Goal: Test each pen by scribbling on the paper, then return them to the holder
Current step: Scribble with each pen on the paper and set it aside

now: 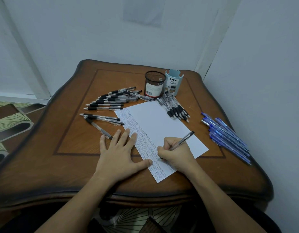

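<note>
Right hand [176, 153] fingers pinch pen [180, 142], scribbling; left hand [119, 151] flat, fingers spread, pins paper [159, 130]. Lifting it risks sheet sliding, smearing.

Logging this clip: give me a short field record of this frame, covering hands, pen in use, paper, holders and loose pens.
left hand: flat, fingers spread, partly on the paper's left edge
right hand: grips a pen, tip on the paper
paper: scribble columns along left side, rest blank
holders: black mesh cup and light blue organizer, side by side at the back; no pens stick out
loose pens: black-grip pens left of paper; second bunch before the holders; blue pens far right
surface: wooden table
</note>
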